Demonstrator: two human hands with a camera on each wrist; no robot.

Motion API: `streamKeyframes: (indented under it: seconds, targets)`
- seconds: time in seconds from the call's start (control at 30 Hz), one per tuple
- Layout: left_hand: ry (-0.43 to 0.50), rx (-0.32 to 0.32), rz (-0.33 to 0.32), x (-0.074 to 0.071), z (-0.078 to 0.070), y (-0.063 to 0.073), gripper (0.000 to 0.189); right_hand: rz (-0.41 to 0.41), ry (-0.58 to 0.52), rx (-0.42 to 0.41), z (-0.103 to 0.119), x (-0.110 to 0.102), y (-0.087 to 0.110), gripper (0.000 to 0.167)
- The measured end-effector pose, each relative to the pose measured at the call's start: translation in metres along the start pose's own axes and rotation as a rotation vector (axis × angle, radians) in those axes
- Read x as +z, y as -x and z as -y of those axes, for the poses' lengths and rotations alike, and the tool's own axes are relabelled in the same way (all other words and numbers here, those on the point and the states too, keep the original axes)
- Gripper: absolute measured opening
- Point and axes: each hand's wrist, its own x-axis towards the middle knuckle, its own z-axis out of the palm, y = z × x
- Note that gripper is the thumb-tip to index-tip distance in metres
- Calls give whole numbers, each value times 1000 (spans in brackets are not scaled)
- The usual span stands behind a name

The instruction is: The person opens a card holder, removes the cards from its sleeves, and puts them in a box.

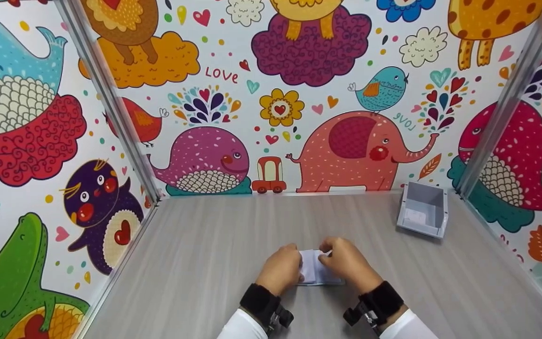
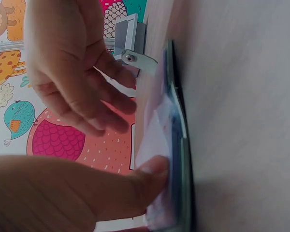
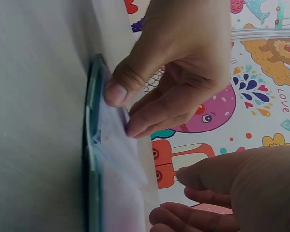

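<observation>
Evidently the open booklet (image 1: 319,273), its pale sheets loosely raised, lay on the bench (image 1: 205,254) between both hands. The left hand (image 1: 280,266) pressed its thumb on a sheet, its grip spread, while the right hand (image 1: 347,263) hovered just beside the pages, its grip parted around nothing; farther right stood a grey bin (image 1: 424,192) near the illustrated wall (image 1: 228,61).
</observation>
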Motion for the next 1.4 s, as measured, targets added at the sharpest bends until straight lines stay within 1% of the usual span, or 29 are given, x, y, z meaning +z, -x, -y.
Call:
streamKeyframes:
  seconds: [0.13, 0.23, 0.37, 0.53, 0.77, 0.93, 1.03, 1.17, 1.4]
  targets:
    - [-3, -3, -3, 1, 0, -1, 25, 22, 54, -11, -2, 5, 2, 10]
    - [-14, -8, -5, 1, 0, -2, 25, 5, 86, -57, -4, 7, 4, 11]
    - [-29, -12, 2, 1, 0, -3, 24, -25, 101, -105, -5, 8, 6, 12]
    - [-20, -10, 9, 1, 1, -3, 24, -28, 106, -88, -7, 9, 7, 14]
    - [39, -12, 31, -1, 3, -3, 23, -23, 111, -65, -8, 9, 6, 12]
    - [86, -22, 59, -4, 6, -2, 17, -21, 105, -65, -9, 9, 7, 13]
    - [93, -23, 73, -5, 8, -2, 15, -24, 112, -69, -9, 10, 7, 13]
    - [98, -21, 70, -6, 9, -1, 14, -31, 113, -75, -9, 9, 6, 13]
    - [92, 3, 41, -7, 8, 1, 14, -27, 124, -88, -10, 7, 6, 12]
